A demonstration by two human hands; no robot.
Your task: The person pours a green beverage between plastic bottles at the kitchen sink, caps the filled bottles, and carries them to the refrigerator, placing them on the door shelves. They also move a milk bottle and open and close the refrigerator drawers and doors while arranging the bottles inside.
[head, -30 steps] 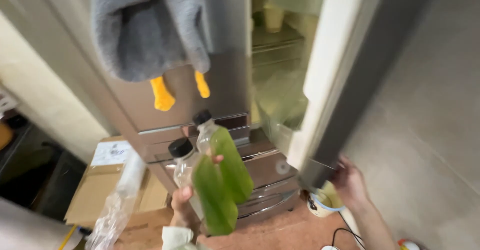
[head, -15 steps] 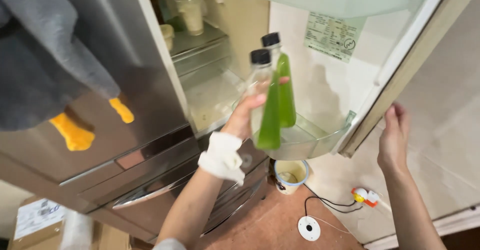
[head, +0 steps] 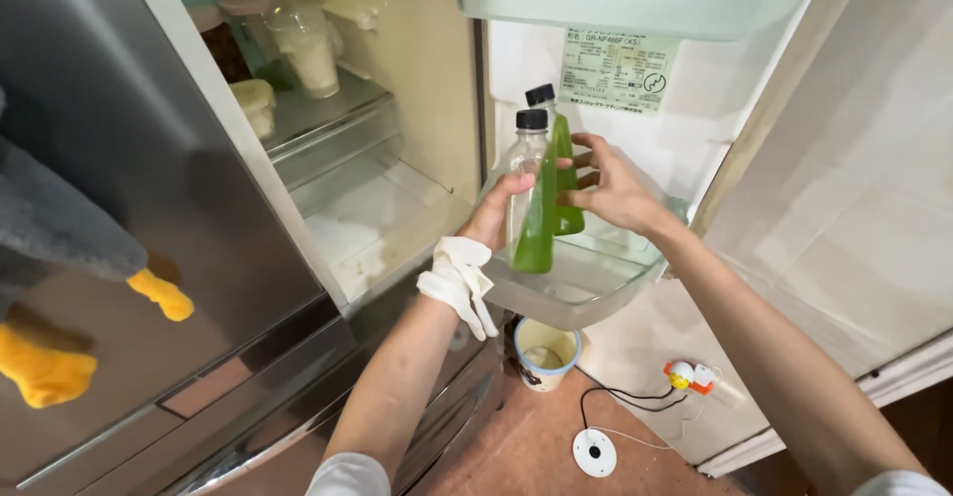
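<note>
I'm at the open steel fridge (head: pixel 149 188), with both bottles held just above its clear plastic door bin (head: pixel 586 287). As I judge it, this is the stowing step; next they need lowering upright into that bin. My left hand (head: pixel 493 220) is wrapped around the nearer clear bottle of green liquid with a black cap (head: pixel 531 198). My right hand (head: pixel 611 190) has its fingers closed on the farther green bottle (head: pixel 562 168).

home kitchen, open fridge (head: pixel 397 158), food jars (head: pixel 303 49)
</note>
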